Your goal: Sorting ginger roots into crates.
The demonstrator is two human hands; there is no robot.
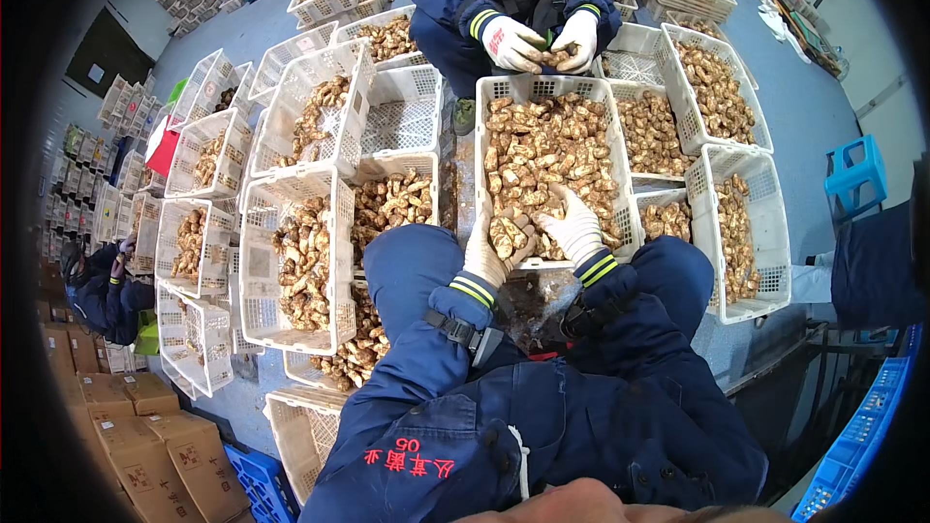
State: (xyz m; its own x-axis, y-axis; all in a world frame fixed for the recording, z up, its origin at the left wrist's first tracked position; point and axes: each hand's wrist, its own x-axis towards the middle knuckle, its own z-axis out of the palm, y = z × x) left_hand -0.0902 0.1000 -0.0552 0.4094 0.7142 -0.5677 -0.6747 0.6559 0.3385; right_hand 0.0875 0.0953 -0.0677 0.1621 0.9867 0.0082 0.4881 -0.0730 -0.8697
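A white plastic crate [481, 126] full of brown and cream mushrooms [542, 150] stands right in front of me. My left hand [487, 254], in a pale glove with stained fingers, is closed around a few mushrooms [508, 232] at the crate's near left corner. My right hand [575, 229], also gloved, rests over the near part of the pile. Its fingers are apart and reach toward the mushrooms beside the left hand; the undersides of these fingers are hidden. Across the crate, another person's white-gloved hands [542, 42] hold a mushroom.
Crates of mushrooms stand to my left [250, 281] and right [717, 276], close to my knees. A blue stool [856, 177] is at the right. Cardboard boxes [170, 465] are stacked at lower left, where another person [105, 295] crouches farther up beside stacked crates.
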